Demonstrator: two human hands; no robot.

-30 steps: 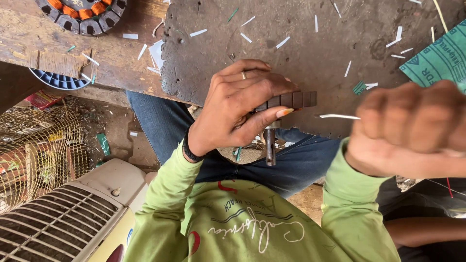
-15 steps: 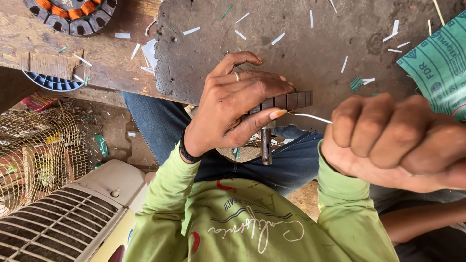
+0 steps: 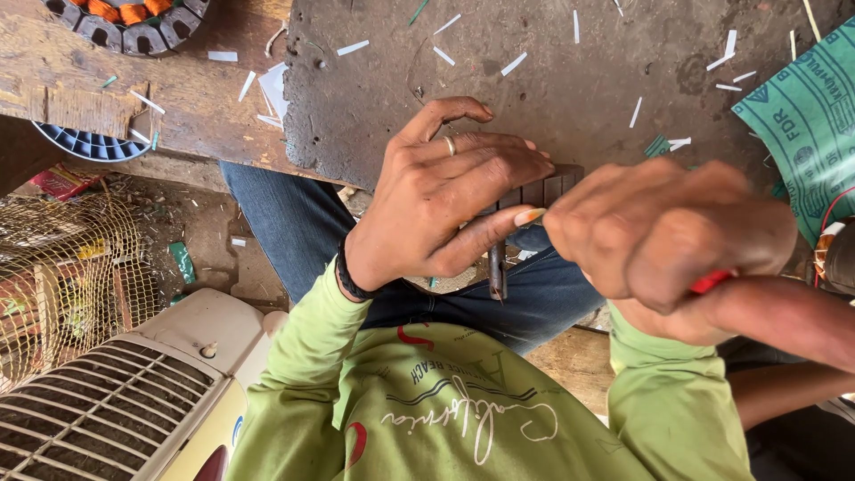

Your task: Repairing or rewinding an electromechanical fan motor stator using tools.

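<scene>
1. Two hands meet at the middle of the frame, at the near edge of the dark slab on your counter (image 3: 623,80). Your left hand (image 3: 445,200) grips a dark ribbed metal part (image 3: 543,190) whose slotted face peeks out between the two hands.
2. Your left fingers (image 3: 485,169) are curled over the top of that part and the thumb presses from below, so they are clamped on it. A thin dark shaft (image 3: 497,270) hangs down from the part over your jeans, just below the thumb.
3. Your right hand (image 3: 663,236) is bunched into a tight fist just right of the ribbed part, touching or nearly touching the left thumb tip. A sliver of something red (image 3: 712,281) shows at its lower edge; I cannot tell what it is, nor exactly what the fingers enclose.
4. As for progress, judging from the frame: many white paper strips (image 3: 513,64) lie scattered over the slab, which suggests trimming or slot-lining work well under way. How many slots of the part are filled is hidden by your hands.
5. A wound stator with orange coils (image 3: 134,22) sits in the upper left corner, well apart. A green printed sheet (image 3: 802,125) lies at the right edge.
</scene>
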